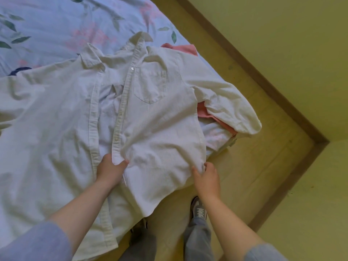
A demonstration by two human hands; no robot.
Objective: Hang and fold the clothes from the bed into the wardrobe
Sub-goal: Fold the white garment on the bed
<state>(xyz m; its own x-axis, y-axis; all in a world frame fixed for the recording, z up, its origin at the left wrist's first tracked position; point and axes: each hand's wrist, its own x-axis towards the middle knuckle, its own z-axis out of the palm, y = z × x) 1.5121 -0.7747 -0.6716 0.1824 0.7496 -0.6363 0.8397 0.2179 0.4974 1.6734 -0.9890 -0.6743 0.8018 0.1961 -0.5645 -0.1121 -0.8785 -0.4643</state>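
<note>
Shirt: white, buttoned type, lying open and front-up on the bed. The collar is at the far end and the hem is toward the person.

Pocket: sewn on the panel nearer the bed's right side and lying flat. Contents cannot be told.

Left hand: grips the lower part of the button strip, thumb on top of the cloth, fingers tucked under it.

Right hand: pinches the same panel's outer side edge, fingers curled into the fabric. The panel is bunched into creases between the two hands.

Under the shirt: a pink garment shows past the shoulder and again below the sleeve. A dark blue cloth peeks out at the shirt's far left edge.

Edges: the hem hangs over the near edge of the bed, down toward the person's legs. The sleeve drapes across the bed's corner, its cuff end over the side. The pink garment lies right at that corner.

Open room: a strip of wooden floor runs between the bed and the skirting, which turns a corner to the right with the yellow wall behind it. A grey shoe stands on the floor just beside the hanging hem. The far part of the bed, a floral sheet, lies beyond the collar.
</note>
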